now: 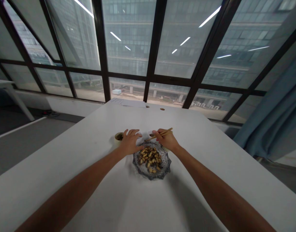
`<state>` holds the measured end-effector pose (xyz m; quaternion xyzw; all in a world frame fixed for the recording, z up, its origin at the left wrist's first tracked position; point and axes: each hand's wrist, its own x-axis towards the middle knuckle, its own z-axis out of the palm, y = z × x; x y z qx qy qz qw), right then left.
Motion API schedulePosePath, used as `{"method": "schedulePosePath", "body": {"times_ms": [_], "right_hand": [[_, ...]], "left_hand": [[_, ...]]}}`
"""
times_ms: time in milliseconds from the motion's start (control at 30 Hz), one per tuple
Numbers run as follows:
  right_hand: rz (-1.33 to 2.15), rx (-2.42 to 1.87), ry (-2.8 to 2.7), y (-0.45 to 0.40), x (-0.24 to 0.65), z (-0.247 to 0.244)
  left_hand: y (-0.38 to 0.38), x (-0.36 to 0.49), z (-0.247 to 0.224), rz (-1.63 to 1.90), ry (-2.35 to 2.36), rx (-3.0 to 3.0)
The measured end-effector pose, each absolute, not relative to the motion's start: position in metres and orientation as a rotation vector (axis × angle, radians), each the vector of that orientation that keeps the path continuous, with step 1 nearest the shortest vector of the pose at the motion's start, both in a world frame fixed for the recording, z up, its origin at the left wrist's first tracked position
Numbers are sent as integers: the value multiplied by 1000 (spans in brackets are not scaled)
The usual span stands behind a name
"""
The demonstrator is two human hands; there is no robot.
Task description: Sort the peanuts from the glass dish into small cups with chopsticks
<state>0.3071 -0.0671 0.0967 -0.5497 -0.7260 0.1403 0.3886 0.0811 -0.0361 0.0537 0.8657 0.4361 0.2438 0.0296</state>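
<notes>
My right hand point(167, 140) grips a pair of wooden chopsticks point(166, 131), whose tips point left over the back rim of a scalloped glass bowl point(165, 164). Brown and yellowish pieces point(150, 157) that look like nuts or seeds lie in the bowl. My left hand point(130, 142) has its fingers spread at the bowl's back left, beside a small cup point(118, 136) with dark contents. Between my hands, behind the bowl, is a white object point(143, 136), partly hidden by my fingers. Another small light container shows partly under my right hand.
The white table point(102, 180) stretches toward large dark-framed windows. White papers point(128, 103) and two small round brown objects, one of them a flat disc point(162, 109), lie at its far edge. A blue curtain point(271, 109) hangs at the right.
</notes>
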Motion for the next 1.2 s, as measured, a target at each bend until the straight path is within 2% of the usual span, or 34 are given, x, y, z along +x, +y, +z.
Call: {"method": "schedulePosePath", "body": {"times_ms": [633, 933, 1200], "right_hand": [[328, -1385, -1944, -68, 306, 96], [277, -1212, -2165, -68, 291, 111], [38, -1378, -1794, -91, 314, 124]], "left_hand": [[-49, 68, 48, 861, 1368, 2597], [-54, 66, 33, 1038, 1342, 2604], [-49, 51, 34, 1228, 1476, 2610]]}}
